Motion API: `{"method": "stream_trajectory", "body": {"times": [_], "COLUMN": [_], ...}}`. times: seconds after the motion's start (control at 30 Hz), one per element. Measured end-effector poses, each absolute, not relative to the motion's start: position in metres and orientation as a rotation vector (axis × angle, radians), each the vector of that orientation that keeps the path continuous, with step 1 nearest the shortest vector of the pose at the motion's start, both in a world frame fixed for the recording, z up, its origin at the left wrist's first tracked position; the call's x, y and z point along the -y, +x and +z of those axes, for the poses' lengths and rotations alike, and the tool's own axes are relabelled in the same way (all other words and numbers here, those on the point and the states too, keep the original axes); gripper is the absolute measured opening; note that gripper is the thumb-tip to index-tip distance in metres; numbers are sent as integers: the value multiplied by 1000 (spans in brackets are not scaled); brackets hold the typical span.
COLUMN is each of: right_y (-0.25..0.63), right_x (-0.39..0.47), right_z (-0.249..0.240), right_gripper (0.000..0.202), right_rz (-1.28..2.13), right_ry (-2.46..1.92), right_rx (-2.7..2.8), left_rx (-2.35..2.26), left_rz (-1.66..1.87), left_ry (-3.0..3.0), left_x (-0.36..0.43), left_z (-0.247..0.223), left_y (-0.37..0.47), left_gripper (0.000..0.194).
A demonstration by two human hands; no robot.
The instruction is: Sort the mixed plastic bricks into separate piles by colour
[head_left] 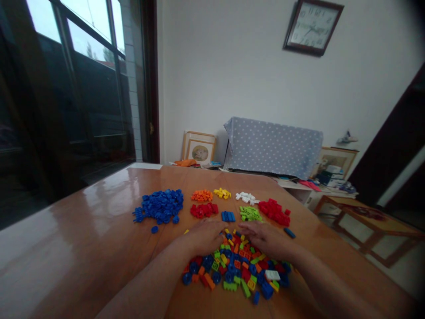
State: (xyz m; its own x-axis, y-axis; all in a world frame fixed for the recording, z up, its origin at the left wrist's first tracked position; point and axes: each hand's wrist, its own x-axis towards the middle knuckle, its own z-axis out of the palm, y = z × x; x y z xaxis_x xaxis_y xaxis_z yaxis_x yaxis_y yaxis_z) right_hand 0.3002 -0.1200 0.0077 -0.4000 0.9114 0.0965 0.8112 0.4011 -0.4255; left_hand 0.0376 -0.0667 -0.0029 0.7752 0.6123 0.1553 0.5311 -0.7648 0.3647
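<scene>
A mixed pile of coloured bricks (237, 264) lies on the wooden table (133, 248) near its front. My left hand (207, 235) rests over the pile's back left edge, its fingers pointing right; its fingertips are too blurred to tell what they touch. Over the back right part of the pile is my right hand (264, 237), fingers spread and pointing left, with nothing visible in it. Just beyond the hands lie a small group of blue pieces (228, 216) and a light green pile (250, 213).
Farther back are a large blue pile (162, 206), an orange pile (202, 195), a yellow pile (222, 192), a white pile (246, 198) and red piles at centre (203, 210) and right (275, 212). One dark blue piece (289, 232) lies right of my right hand.
</scene>
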Motion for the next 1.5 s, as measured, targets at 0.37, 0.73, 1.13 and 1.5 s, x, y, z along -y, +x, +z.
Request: {"method": "stream_trajectory", "body": {"times": [0.37, 0.73, 1.13, 1.5], "right_y": [273, 277, 361, 359], "right_x": [138, 131, 54, 55], "right_z": [16, 3, -15, -17], "right_gripper": [15, 13, 13, 20], "right_rz": [191, 373, 412, 569], "right_ry": [-1663, -1713, -1739, -1736], "right_rx": [2300, 2151, 1565, 1552], "left_rx": [-1023, -1039, -1106, -1109], "left_rz": [496, 483, 479, 412], "left_ry": [2680, 2748, 2708, 2710], "left_x": [61, 57, 59, 57], "left_z": [-4, -8, 0, -1], "left_y": [36, 33, 28, 26], "left_gripper": [27, 20, 30, 28]}}
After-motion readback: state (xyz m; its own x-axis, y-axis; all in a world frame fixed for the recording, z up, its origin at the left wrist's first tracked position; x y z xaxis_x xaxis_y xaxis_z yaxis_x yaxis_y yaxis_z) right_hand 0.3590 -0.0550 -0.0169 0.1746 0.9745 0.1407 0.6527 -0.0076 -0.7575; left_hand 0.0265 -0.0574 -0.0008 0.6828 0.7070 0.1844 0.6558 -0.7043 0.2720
